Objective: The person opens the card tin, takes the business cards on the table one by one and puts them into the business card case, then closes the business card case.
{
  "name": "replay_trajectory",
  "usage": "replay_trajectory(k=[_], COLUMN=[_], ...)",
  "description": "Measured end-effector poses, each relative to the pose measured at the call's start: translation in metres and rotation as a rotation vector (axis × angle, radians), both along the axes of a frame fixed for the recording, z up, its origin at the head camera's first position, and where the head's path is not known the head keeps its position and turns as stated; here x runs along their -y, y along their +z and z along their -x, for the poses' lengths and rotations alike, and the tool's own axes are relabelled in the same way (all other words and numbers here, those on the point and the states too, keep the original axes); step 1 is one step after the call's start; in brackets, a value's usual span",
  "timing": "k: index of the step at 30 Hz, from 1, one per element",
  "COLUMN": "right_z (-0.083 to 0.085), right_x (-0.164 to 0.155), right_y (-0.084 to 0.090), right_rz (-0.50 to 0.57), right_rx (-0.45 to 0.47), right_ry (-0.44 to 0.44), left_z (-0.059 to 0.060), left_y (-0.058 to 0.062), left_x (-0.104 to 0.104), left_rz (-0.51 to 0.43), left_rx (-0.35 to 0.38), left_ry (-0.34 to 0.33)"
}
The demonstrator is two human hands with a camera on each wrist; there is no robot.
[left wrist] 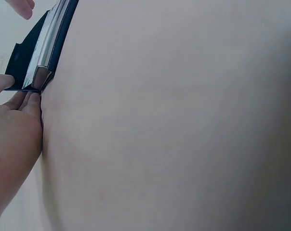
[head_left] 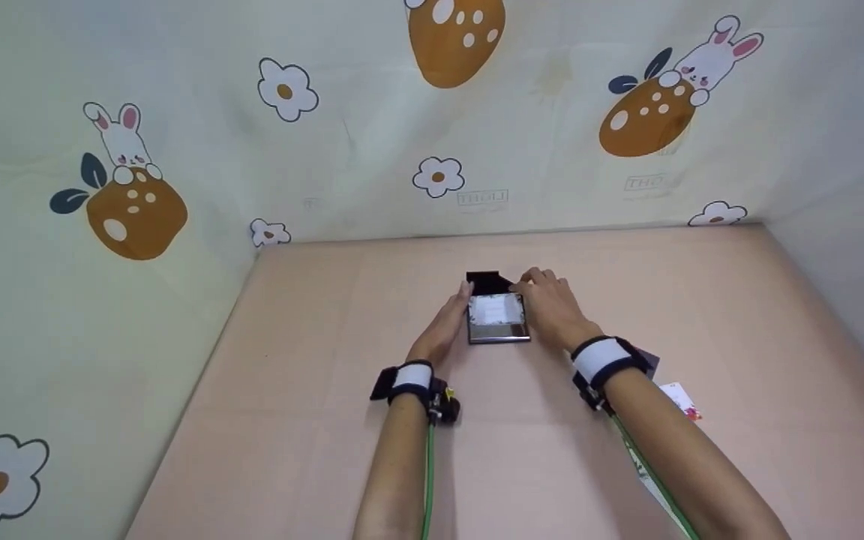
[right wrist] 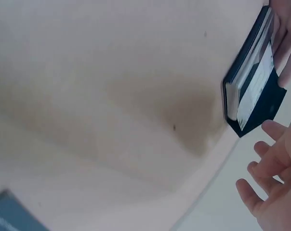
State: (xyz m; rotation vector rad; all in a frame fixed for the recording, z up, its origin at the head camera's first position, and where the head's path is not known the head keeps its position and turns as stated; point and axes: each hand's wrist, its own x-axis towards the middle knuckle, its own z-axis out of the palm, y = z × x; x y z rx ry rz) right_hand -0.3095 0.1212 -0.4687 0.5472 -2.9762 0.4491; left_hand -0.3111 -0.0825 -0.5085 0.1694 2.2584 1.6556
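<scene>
A card case (head_left: 499,333) with a silvery metal front and dark edges lies on the table with its black flap (head_left: 486,283) folded back. A white card (head_left: 496,309) with greyish decorated corners shows in it. My left hand (head_left: 443,326) grips the case by its left side; in the left wrist view the thumb is on the flap and the other fingers are at the case's edge. My right hand (head_left: 552,304) is at the upper right, its thumb tip right at the flap's corner. In the right wrist view its other fingers are loosely bent and spread, around nothing.
A dark card (head_left: 649,363) and a white card with pink-red print (head_left: 679,400) lie beside my right forearm. Another flat, pale thing (head_left: 653,480) is partly hidden under that forearm. Behind the table stands a patterned cloth wall (head_left: 372,187). Green cables run along both arms.
</scene>
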Motion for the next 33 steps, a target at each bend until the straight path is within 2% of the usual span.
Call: replay_trajectory(k=[5, 14, 24, 33], right_z=[0.000, -0.005, -0.014, -0.023], right_x=[-0.005, -0.002, -0.001, -0.001], right_y=[0.002, -0.002, -0.005, -0.005], right_rz=[-0.042, -0.120, -0.192, -0.153], right_rx=[0.065, 0.133, 0.100, 0.092], right_ry=[0.037, 0.061, 0.077, 0.079], left_z=[0.000, -0.002, 0.000, -0.001], left_y=[-0.001, 0.000, 0.001, 0.002], left_x=[0.000, 0.000, 0.001, 0.000], left_rz=[0.016, 0.018, 0.024, 0.019], left_rx=[-0.020, -0.009, -0.022, -0.005], left_ry=[-0.001, -0.002, -0.016, -0.008])
